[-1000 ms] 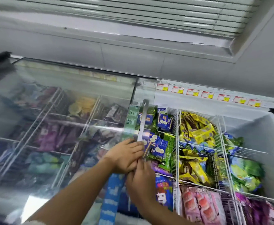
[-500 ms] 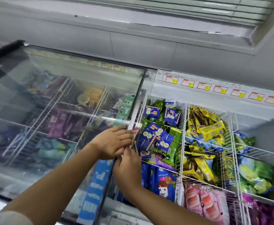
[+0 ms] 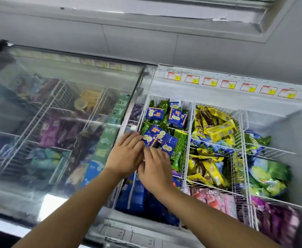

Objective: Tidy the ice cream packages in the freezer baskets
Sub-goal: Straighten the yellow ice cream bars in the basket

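Left hand [image 3: 127, 154], right hand [image 3: 155, 170] flat-fingered beside lid edge [image 3: 134, 100]; seemingly touching blue packages [image 3: 155, 136].

Bright, glare on glass lid [image 3: 57, 113], blurred edges

White wire baskets [image 3: 188, 140] divide the open right part of the freezer [image 3: 298, 133] into compartments. In the left column, toward the far edge, small blue packages [image 3: 155, 138] with pale round pictures lie jumbled and tilted over green wrappers [image 3: 179, 149]. The middle column holds heaped yellow wrappers [image 3: 216, 126], with pink packages [image 3: 218, 199] toward the near edge. By the right edge lie green bags [image 3: 270, 174] and purple packages [image 3: 275, 219].
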`<state>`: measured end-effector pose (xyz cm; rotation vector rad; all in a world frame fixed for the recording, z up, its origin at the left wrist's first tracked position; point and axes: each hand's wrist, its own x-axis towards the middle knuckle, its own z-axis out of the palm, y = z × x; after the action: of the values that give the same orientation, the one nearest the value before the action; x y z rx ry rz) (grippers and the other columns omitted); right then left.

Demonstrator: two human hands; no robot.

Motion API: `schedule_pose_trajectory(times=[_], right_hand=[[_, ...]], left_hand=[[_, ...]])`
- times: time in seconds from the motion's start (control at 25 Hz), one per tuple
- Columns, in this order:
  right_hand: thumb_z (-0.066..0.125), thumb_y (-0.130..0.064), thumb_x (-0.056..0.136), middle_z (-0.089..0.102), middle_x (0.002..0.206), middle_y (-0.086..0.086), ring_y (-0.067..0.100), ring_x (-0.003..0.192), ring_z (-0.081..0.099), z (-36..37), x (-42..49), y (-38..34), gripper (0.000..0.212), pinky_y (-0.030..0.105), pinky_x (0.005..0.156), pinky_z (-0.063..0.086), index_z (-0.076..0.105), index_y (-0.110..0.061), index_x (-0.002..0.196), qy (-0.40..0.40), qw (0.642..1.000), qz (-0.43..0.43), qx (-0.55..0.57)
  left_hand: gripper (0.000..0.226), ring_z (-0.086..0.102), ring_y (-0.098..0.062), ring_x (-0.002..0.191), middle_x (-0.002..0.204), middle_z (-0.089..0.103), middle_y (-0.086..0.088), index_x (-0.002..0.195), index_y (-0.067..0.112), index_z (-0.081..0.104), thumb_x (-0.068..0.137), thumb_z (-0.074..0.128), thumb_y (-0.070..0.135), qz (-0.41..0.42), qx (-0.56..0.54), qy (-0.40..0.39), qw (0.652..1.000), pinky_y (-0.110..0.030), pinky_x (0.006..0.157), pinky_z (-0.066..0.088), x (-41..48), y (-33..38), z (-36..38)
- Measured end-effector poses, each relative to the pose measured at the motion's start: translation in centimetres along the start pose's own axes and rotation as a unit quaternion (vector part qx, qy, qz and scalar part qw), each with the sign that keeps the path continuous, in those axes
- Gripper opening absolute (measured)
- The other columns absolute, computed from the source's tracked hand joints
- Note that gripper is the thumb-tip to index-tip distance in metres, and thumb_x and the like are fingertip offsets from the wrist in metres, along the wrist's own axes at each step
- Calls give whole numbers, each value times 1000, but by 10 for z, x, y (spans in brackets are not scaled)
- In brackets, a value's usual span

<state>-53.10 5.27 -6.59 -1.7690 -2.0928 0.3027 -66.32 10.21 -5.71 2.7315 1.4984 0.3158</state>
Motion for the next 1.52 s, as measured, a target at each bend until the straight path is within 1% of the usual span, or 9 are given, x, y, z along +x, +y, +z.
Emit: schedule_pose_trajectory(times=[0.2, 0.4, 0.52, 0.88, 1.08, 1.24, 1.28, 1.4, 1.52], right_hand=[[60, -28, 77, 63, 114, 0, 22, 103, 58, -28, -27, 116, 46, 38, 88, 48, 62, -13, 121, 33, 998, 12, -54], [52, -35, 84, 60, 128, 5, 26, 115, 57, -25, -53, 262, 53, 44, 95, 47, 56, -15, 134, -42, 987, 90, -129], [68, -32, 78, 59, 131, 9, 32, 120, 55, 5, -62, 333, 60, 48, 98, 46, 56, -14, 134, -115, 978, 74, -158], [68, -21, 84, 61, 127, 9, 35, 120, 53, 97, -41, 399, 55, 49, 104, 35, 53, -17, 136, -131, 977, -20, -168], [82, -20, 66, 63, 87, 9, 30, 80, 57, 96, -41, 405, 34, 41, 79, 38, 65, -12, 94, -121, 972, 7, -201], [58, -9, 78, 58, 72, 14, 32, 65, 57, 91, -55, 409, 5, 37, 63, 41, 60, -6, 82, -91, 970, 103, -201], [49, -11, 79, 58, 73, 15, 32, 65, 57, 91, -60, 408, 12, 37, 62, 41, 60, -6, 81, -105, 967, 137, -188], [55, -17, 76, 59, 99, 21, 38, 87, 58, 102, -72, 417, 24, 42, 69, 47, 63, -2, 92, -169, 953, 214, -135], [63, -37, 82, 35, 148, 19, 36, 133, 36, 112, -73, 427, 61, 44, 105, 35, 48, -5, 133, -253, 923, 288, -38]], left_hand=[[39, 56, -25, 120, 125, 61, -6, 114, 10, 63, 91, 39, 29, -53, -76, -33, 995, -40, 106, 30, 41, 104, 49], [46, 53, -23, 124, 132, 58, -5, 122, 11, 61, 89, 38, 33, -73, -103, -111, 986, -42, 103, 43, 79, 192, 127], [47, 49, -22, 126, 136, 53, -3, 129, 15, 55, 93, 35, 38, -99, -93, -196, 971, -37, 106, 38, 99, 218, 182], [40, 48, -28, 117, 124, 54, -7, 121, 16, 55, 91, 52, 42, -25, 14, -397, 917, -37, 98, 32, 109, 217, 268], [28, 52, -25, 111, 118, 59, -2, 117, 19, 58, 91, 50, 18, -60, -1, -370, 927, -34, 95, 33, 113, 220, 280], [36, 43, -26, 122, 131, 50, -3, 127, 19, 49, 92, 45, 16, -108, -32, -300, 947, -36, 99, 30, 139, 228, 295], [37, 39, -27, 126, 134, 47, -4, 128, 20, 48, 92, 47, 17, -113, -40, -286, 951, -38, 101, 29, 149, 231, 297], [38, 26, -31, 135, 146, 32, -10, 128, 22, 50, 91, 55, 19, -134, -73, -262, 953, -47, 107, 25, 166, 242, 316], [52, 16, -37, 142, 155, 13, -18, 145, 22, 30, 97, 49, 23, -283, -114, -231, 924, -49, 111, 23, 156, 258, 345]])
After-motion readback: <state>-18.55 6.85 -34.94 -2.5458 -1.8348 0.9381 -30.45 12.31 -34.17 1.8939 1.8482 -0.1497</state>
